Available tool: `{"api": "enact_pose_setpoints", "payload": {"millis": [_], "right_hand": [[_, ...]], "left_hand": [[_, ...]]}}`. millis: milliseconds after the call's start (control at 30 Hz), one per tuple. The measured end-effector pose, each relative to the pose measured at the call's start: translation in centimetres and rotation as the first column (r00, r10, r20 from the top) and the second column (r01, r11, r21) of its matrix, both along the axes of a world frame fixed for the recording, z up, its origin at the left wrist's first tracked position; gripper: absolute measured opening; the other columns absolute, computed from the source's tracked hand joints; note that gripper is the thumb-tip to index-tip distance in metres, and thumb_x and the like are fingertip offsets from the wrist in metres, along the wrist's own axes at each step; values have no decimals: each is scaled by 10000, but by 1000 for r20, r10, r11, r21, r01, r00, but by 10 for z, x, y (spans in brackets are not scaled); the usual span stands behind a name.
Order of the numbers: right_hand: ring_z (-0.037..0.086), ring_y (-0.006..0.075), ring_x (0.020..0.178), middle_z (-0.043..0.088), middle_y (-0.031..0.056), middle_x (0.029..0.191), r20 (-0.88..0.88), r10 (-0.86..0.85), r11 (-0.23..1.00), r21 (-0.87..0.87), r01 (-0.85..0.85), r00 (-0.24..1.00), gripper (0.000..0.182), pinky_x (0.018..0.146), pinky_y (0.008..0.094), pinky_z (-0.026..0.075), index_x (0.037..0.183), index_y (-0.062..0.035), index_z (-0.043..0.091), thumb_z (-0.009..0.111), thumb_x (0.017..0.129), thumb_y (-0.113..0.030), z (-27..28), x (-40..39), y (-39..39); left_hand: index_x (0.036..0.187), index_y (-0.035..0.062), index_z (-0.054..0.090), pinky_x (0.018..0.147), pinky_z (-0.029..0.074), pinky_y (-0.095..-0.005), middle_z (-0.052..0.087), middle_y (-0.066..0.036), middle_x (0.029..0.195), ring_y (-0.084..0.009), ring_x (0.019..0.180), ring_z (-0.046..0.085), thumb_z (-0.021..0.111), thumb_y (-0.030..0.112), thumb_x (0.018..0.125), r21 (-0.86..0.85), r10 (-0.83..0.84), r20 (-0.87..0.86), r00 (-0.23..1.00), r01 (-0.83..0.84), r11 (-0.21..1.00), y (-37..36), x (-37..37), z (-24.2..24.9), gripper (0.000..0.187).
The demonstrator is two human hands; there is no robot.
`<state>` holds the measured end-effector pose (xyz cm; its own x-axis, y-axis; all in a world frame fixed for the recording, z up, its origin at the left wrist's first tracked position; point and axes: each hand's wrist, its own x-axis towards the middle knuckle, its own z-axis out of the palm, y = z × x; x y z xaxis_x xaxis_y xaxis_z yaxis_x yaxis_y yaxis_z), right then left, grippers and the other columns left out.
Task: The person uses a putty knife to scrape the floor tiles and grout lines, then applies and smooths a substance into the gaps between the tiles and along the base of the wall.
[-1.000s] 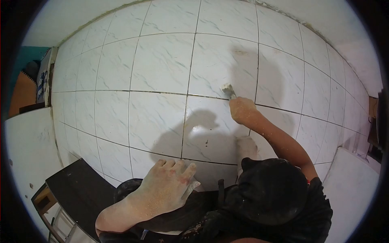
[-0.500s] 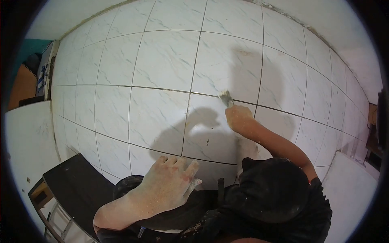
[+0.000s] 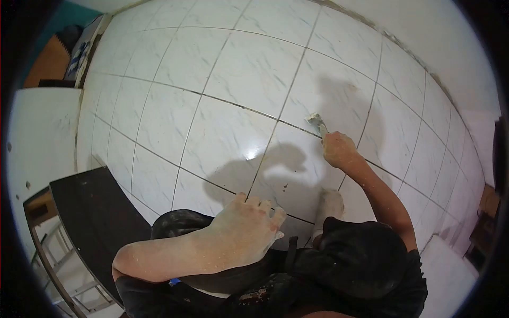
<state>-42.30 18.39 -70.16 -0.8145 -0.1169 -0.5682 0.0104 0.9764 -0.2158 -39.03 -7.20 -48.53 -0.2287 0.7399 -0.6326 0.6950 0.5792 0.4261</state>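
In my right hand (image 3: 340, 149) is the handle of a small scraper (image 3: 316, 122), whose pale-smeared blade lies at a dark joint of the white tiled floor (image 3: 238, 63). The fist is wrapped round the handle, over the tiles right of the centre. My left hand (image 3: 249, 225), coated in pale dust, is held palm down near my left knee, its fingers bent and spread a little; nothing shows in it. A few dark specks lie on a tile between the hands.
A dark board or seat (image 3: 98, 228) with a metal frame stands at the lower left. At the upper left are an orange piece (image 3: 47, 63) and patterned cloth. Walls border the floor. My bare foot (image 3: 331, 204) is below my right hand.
The view has turned, so the tile lines slant more. The scraper and my right hand appear farther right, and my left hand has swung slightly right.
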Motion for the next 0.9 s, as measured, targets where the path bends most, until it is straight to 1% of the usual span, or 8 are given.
{"api": "enact_pose_setpoints", "payload": {"millis": [233,400,500,567,633,700,833,900], "right_hand": [[679,399,807,681,250,859,25,127,990,-62,-125,992,232,736,494,545,873,-4,684,537,886,-182,2,44,-29],[692,371,830,693,214,892,177,240,970,-9,-242,955,230,743,456,553,917,-24,699,522,896,-169,5,50,-48],[684,379,828,685,228,874,121,262,963,25,-267,957,253,737,477,544,987,-18,676,514,923,-202,5,24,-39],[667,399,847,669,257,862,128,150,988,-45,-145,980,300,741,504,526,1110,-18,625,508,938,-234,28,1,-41],[647,424,846,657,272,849,123,195,979,-77,-186,973,351,751,519,509,1203,-18,566,504,947,-250,39,-12,-33],[638,425,806,661,242,822,76,120,988,-106,-112,990,371,756,518,498,1278,-122,575,542,925,-234,45,-22,-31],[647,413,821,662,242,821,66,190,975,103,-196,980,320,762,513,504,1191,-75,601,556,895,-189,49,-22,-11],[658,395,855,669,239,841,216,355,863,299,-408,910,308,765,498,518,1141,-36,580,531,839,-73,41,-17,15]], "left_hand": [[1130,-30,584,803,489,-414,641,-182,918,-303,873,645,537,311,959,170,67,-33,997,-61,983,-13,9,9,384],[1098,-48,590,782,486,-403,627,-151,867,-263,815,620,607,237,871,178,-80,-49,996,88,980,-17,13,11,364],[1062,-52,601,756,478,-402,620,-127,827,-252,801,615,633,223,812,291,-83,-166,983,130,948,-25,20,4,373],[1050,-42,610,765,469,-391,622,-122,832,-248,802,611,625,206,803,271,-134,-163,977,175,947,-25,15,11,351],[1064,-30,609,782,457,-389,629,-132,866,-245,816,610,610,168,809,280,-62,-130,990,97,955,-27,21,11,322],[1103,-12,613,823,458,-417,645,-144,949,-253,893,621,612,156,820,264,-48,-100,994,73,962,-27,19,9,330],[1179,7,606,890,456,-479,655,-119,1083,-258,1036,617,639,203,833,150,-274,-95,957,286,946,-17,14,10,399],[1187,9,599,908,451,-488,656,-132,1079,-264,1022,622,638,191,833,199,-350,-86,933,361,911,-18,11,17,400]]}}
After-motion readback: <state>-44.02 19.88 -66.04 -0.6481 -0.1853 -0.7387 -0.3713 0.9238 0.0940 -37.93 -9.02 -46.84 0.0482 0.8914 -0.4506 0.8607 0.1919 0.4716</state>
